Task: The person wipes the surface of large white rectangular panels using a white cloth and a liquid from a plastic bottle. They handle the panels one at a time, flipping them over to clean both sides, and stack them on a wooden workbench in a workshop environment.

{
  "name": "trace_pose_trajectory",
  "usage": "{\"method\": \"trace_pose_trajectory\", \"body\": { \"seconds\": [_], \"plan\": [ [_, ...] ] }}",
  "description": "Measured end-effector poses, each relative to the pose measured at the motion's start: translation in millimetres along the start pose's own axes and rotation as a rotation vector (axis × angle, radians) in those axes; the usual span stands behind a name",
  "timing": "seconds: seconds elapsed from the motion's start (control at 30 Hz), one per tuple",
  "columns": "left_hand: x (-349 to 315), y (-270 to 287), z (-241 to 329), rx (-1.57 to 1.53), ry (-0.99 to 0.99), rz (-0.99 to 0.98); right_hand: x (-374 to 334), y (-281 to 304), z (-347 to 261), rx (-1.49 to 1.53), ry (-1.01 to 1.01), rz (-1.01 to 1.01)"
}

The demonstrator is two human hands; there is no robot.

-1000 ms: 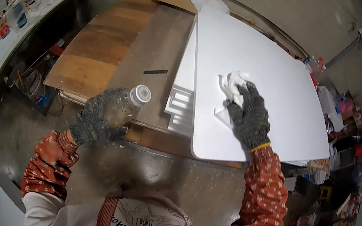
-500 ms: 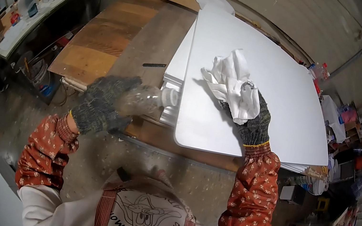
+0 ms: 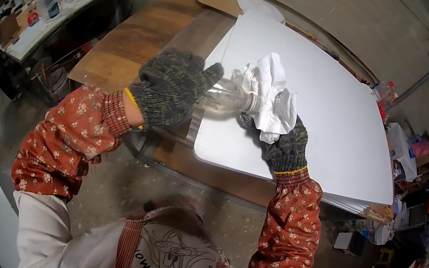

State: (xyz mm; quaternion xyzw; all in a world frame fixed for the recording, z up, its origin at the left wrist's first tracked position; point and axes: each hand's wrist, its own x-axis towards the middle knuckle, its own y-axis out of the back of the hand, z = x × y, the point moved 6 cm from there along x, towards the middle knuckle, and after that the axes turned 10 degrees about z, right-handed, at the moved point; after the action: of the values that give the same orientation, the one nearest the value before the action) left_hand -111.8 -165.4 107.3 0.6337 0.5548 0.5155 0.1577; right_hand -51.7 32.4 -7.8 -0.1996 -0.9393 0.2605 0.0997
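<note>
My left hand (image 3: 174,87), in a dark knitted glove, is wrapped round a clear plastic bottle (image 3: 224,96) tipped on its side, its neck pointing right. In my gloved right hand (image 3: 285,146) is a crumpled white cloth (image 3: 271,101), bunched above the fingers. The bottle's mouth end meets the cloth, and the cloth partly hides it; whether liquid comes out I cannot tell. Both hands are over the near left part of a large white panel (image 3: 328,137) with rounded corners. More white panels lie stacked beneath it.
A brown wooden board (image 3: 127,41) lies left of the panel on the worktable. Another white cloth (image 3: 249,3) drapes over the far end. A cluttered white bench (image 3: 65,19) stands at far left. Boxes and loose goods line the right side, near a dark box (image 3: 350,242) on the floor.
The bottle in my left hand has moved right and up to the cloth. My right hand has shifted slightly left, still holding the cloth. The view has shifted a little.
</note>
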Motion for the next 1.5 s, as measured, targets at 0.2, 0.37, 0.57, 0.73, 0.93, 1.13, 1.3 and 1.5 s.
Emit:
{"method": "trace_pose_trajectory", "body": {
  "seconds": [0.2,0.37,0.57,0.73,0.93,1.13,1.3,1.5],
  "plan": [
    [21,14,20,0.255,-0.095,0.179,3,10,-2,-0.313,0.251,-0.03],
    [8,-13,-1,-0.013,0.148,-0.084,-11,-3,-22,-0.794,0.615,-0.024],
    [-66,-43,-40,-0.527,0.366,0.049,-20,-50,-16,-1.125,0.738,-0.078],
    [-134,-73,-69,-0.481,0.448,0.196,-67,-119,9,-1.4,1.01,-0.253],
    [-171,-91,-86,-0.909,0.899,0.154,8,-119,19,-1.433,0.979,-0.306],
    [-187,-78,-86,-0.717,0.975,0.063,-50,-151,15,-1.144,0.922,-0.602],
    [-185,-79,-92,-0.771,0.894,0.191,13,-142,13,-1.358,0.81,-0.407],
    [-212,-94,-100,-0.7,0.946,0.086,-57,-132,23,-1.421,0.811,-0.591]
  ]
}}
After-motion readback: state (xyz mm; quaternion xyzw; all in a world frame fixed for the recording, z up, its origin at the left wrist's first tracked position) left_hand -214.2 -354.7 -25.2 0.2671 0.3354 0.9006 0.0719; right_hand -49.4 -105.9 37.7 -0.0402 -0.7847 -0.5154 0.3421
